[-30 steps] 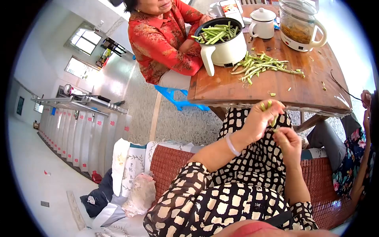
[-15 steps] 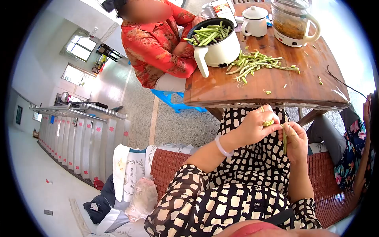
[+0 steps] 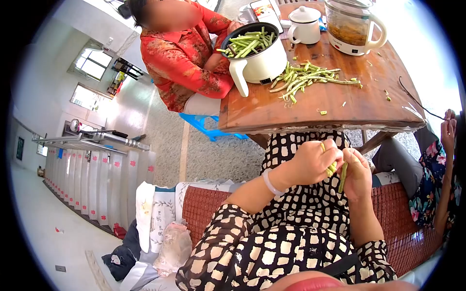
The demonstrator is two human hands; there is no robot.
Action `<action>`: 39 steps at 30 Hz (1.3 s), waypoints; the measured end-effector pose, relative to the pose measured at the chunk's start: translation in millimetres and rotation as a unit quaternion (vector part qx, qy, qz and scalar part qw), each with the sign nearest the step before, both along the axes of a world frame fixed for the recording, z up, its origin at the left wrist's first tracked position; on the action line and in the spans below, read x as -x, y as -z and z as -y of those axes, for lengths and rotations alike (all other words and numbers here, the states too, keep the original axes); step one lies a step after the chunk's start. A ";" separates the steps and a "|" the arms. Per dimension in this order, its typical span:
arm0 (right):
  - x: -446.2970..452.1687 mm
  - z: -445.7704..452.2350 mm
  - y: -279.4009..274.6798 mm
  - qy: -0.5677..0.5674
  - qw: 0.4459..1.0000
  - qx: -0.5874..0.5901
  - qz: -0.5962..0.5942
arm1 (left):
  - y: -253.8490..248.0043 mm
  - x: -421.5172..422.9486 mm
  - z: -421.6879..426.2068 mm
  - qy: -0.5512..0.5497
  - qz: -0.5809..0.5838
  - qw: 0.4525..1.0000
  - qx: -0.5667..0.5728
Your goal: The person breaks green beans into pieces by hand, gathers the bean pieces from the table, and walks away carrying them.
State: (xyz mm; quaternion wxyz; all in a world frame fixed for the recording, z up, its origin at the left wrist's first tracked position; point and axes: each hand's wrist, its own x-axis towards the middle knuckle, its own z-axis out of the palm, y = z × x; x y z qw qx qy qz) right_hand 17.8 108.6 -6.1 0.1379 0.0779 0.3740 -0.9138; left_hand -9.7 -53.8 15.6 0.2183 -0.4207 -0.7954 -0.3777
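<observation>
Above my lap, my left hand (image 3: 310,162), with a pale bracelet at its wrist, is closed around several short green bean pieces (image 3: 332,169). Beside it, my right hand (image 3: 358,175) pinches a longer green bean (image 3: 343,178) that hangs down from the fingers. The fingertips of both hands meet near the bean's upper end. Beyond them, a pile of green beans (image 3: 310,80) lies loose on the wooden table (image 3: 281,114). A cream electric pot (image 3: 264,63) with a long handle holds cut beans (image 3: 250,43).
A white lidded mug (image 3: 305,31) and a glass kettle (image 3: 347,29) with brown contents stand at the back. Across the table corner a person in red (image 3: 187,63) sits on a blue stool (image 3: 206,127). Another person's hand (image 3: 449,123) shows at right.
My left hand has curled tighter around its bean pieces, and its fingers have turned downward. My right hand has shifted slightly left and down. The whole view has drifted a little.
</observation>
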 end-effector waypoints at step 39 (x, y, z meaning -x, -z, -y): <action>36.1 -29.8 28.1 -0.085 0.996 0.034 0.017 | -5.4 28.0 -26.5 0.117 0.094 0.988 0.025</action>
